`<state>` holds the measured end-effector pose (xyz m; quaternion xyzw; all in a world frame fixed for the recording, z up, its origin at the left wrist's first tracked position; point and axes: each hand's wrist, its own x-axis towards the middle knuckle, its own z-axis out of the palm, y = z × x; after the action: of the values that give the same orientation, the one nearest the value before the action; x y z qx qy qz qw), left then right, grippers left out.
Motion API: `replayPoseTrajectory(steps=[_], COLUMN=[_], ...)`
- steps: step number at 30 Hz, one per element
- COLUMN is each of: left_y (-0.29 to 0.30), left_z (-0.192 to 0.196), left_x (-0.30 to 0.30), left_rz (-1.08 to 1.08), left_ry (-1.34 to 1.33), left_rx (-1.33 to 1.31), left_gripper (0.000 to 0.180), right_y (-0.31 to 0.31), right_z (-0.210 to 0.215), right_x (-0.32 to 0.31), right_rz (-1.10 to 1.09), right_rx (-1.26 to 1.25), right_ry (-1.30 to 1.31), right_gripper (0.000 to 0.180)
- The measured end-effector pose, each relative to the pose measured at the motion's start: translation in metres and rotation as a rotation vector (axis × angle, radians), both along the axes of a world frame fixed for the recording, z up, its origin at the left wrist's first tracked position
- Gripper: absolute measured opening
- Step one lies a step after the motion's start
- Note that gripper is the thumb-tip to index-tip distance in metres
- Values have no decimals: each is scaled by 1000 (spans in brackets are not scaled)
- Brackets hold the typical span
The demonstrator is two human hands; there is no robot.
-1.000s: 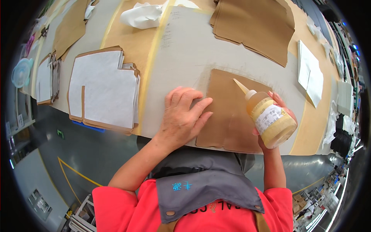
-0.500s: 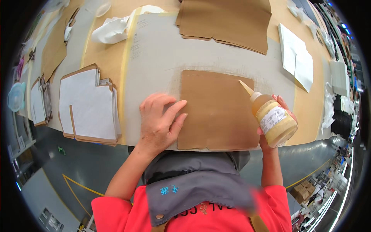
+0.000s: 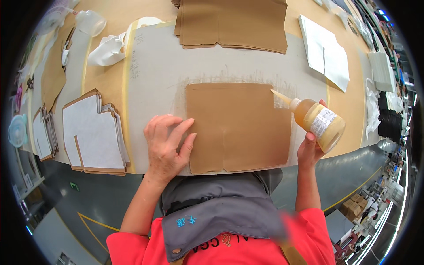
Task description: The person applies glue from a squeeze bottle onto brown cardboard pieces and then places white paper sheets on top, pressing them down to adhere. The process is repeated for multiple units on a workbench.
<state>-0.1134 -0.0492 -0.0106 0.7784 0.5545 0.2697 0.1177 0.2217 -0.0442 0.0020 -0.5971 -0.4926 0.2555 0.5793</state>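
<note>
A flat brown sheet [image 3: 238,128], looking like leather or card, lies at the table's near edge; a notch is cut from its far right corner. In my right hand [image 3: 310,150] is a squeeze bottle [image 3: 324,126] with a pale label and yellowish contents. The bottle lies tilted, its long pointed nozzle aimed left, the tip at the sheet's edge by the notch. My left hand [image 3: 165,143] rests at the sheet's left edge, fingers apart, index fingertip on or right beside that edge. Some fingers of my right hand are hidden behind the bottle.
A stack of brown sheets [image 3: 234,24] lies at the far side. White-faced notched pieces [image 3: 92,132] are piled on the left, with more pieces [image 3: 45,132] beyond. White folded sheets [image 3: 324,53] lie far right. Crumpled white paper [image 3: 107,51] and a clear plastic bottle [image 3: 90,23] stand far left.
The nozzle tip has moved right along the sheet's far edge to the notch, and the bottle has tipped flatter. My left hand stays by the left edge. The whole view has shifted slightly.
</note>
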Motion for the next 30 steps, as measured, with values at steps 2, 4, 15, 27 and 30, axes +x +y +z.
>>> replayPoseTrajectory(steps=[2, 4, 15, 27, 30], left_y=[0, 0, 0, 0, -1], left_z=[-1, -1, 0, -2, -2], left_x=[0, 0, 1, 0, 1], left_rz=[-3, -3, -3, 7, 12], left_ry=[1, 2, -2, -14, -18], left_rx=[4, 9, 21, 14, 19], left_gripper=[35, 34, 35, 38, 38], right_y=[-2, -6, -39, -50, -51], right_z=[0, 1, -2, 3, 2], right_x=[1, 1, 13, 38, 37], right_rz=[-3, -4, 59, -34, -87], right_rx=[15, 14, 4, 37, 57], right_ry=[44, 65, -56, -165, -58], right_gripper=[104, 104, 104, 93, 96])
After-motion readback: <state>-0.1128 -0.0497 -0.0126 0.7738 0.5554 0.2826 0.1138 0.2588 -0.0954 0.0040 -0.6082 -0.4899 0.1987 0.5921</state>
